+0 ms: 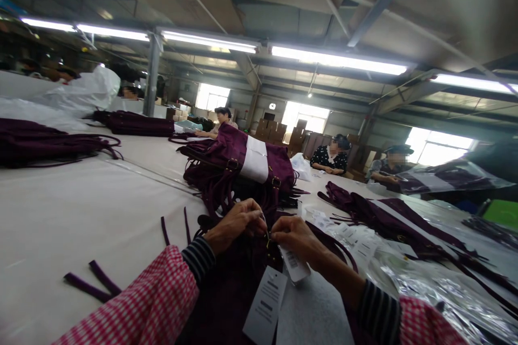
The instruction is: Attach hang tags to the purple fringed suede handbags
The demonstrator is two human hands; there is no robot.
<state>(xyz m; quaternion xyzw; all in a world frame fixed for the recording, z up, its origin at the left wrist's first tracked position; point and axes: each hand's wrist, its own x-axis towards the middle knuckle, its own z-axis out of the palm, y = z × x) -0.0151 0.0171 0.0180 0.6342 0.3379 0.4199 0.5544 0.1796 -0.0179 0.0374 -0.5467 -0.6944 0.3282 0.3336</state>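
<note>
The left grip (243, 221) and the right grip (297, 237) meet almost tip to tip, both with thumb and finger pinched closed on a thin cord (267, 240), which shows pale yellow between them. Just below the right grip hangs a barcode tag (295, 266); a second white tag (265, 304) lies lower, tilted, below the gap between both grips. Beneath both grips is the dark purple bag (218, 302), with a pale sheet (315, 312) over it below the right grip. Right beyond the grips, a stack of purple bags (216, 148) rests on the white bench (137, 194), its top one wrapped in a white paper band (256, 159). Left of the left grip lie loose purple strap ends (103, 278). Right of the right grip are scattered labels (362, 243), shiny clear plastic (429, 280) and more banded bags (364, 215). Farther beyond the right grip sits a co-worker in a dotted top (329, 159).
</note>
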